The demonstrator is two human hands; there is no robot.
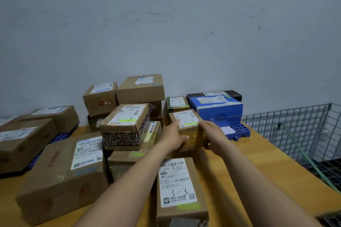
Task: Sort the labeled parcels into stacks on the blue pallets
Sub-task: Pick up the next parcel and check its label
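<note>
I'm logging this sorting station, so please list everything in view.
Small brown cardboard parcel: one, brown, centre, held between both hands.
Other brown cardboard parcels: about a dozen, brown, piled across table and left pallet.
Black-and-white lettered box: one, brown lid, centre pile.
Blue box: one, blue, on right pallet.
Black box: one, black, behind blue box.
Blue plastic pallets: two, blue, right and left.
Wooden table: one, tan, under everything.
Wire mesh cage: one, grey, right.
Left hand: one, grips parcel's left side.
Right hand: one, grips its right side.

Scuffed grey wall (pixel 184 24), wooden tabletop (pixel 258 156), wire-mesh cage (pixel 299 127) at right
</note>
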